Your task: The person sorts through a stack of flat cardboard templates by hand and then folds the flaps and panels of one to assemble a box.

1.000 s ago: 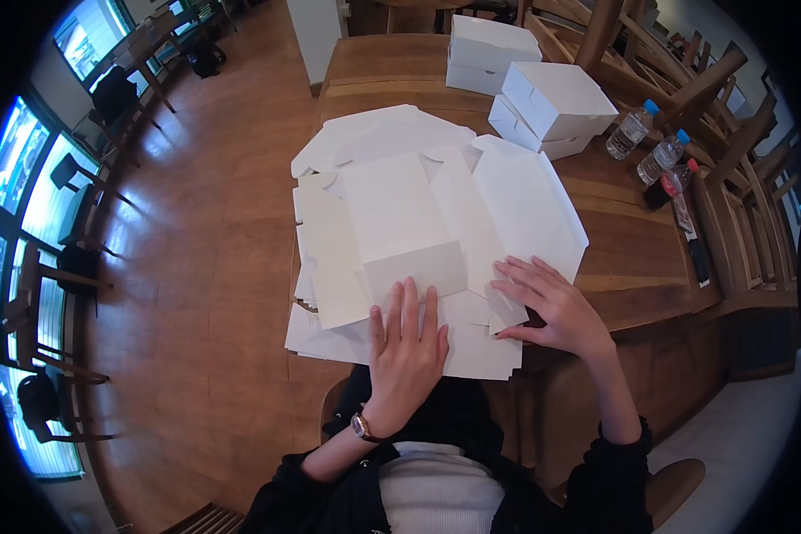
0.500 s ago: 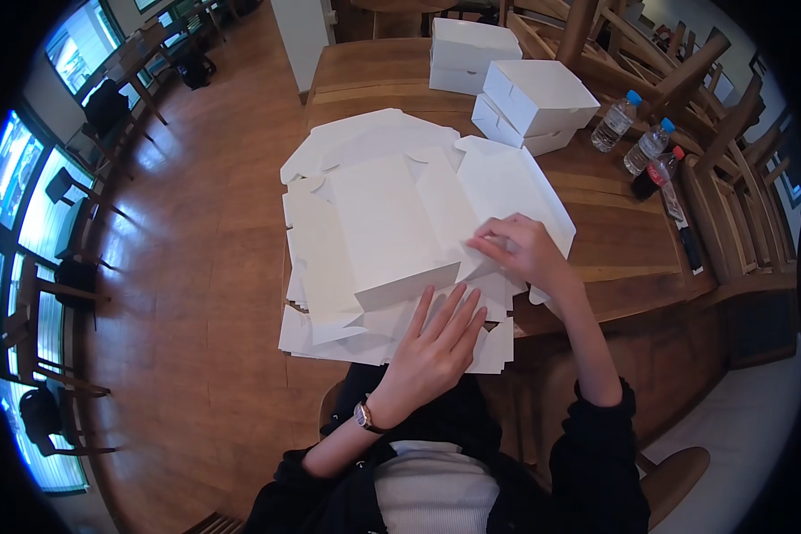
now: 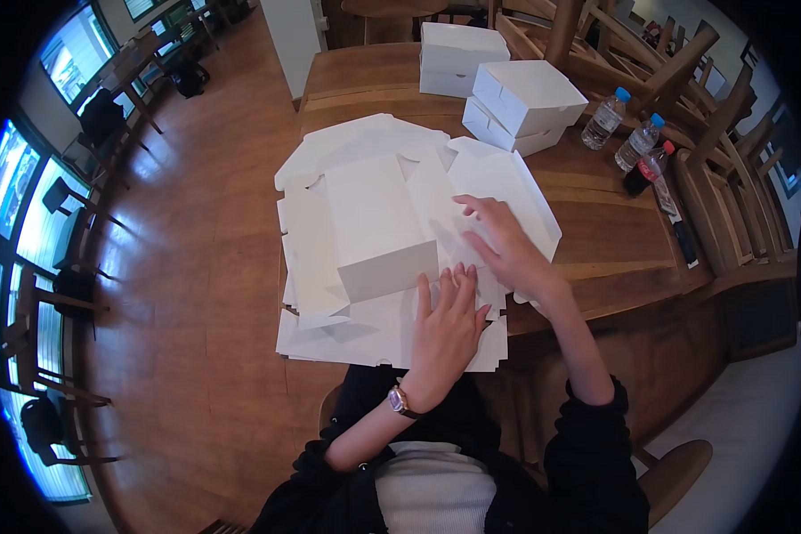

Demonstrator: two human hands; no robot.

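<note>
A flat white cardboard box blank [image 3: 374, 214] lies on top of a stack of similar blanks [image 3: 329, 334] at the near edge of the wooden table [image 3: 614, 231]. Its near panel is folded up along a crease. My left hand [image 3: 449, 325] lies flat, fingers spread, on the near flaps just in front of that raised panel. My right hand [image 3: 498, 245] presses with spread fingers on the blank's right side panel, next to my left hand. Neither hand grips anything.
Three assembled white boxes [image 3: 516, 102] stand stacked at the far side of the table. Two water bottles [image 3: 618, 129] and a dark bottle [image 3: 641, 173] stand at the right. Wooden chairs [image 3: 730, 178] crowd the right; open wooden floor [image 3: 196, 267] lies to the left.
My right hand went from the near-right flap up onto the right side panel and spread flat. My left hand shifted slightly right, staying flat. The near panel now stands up.
</note>
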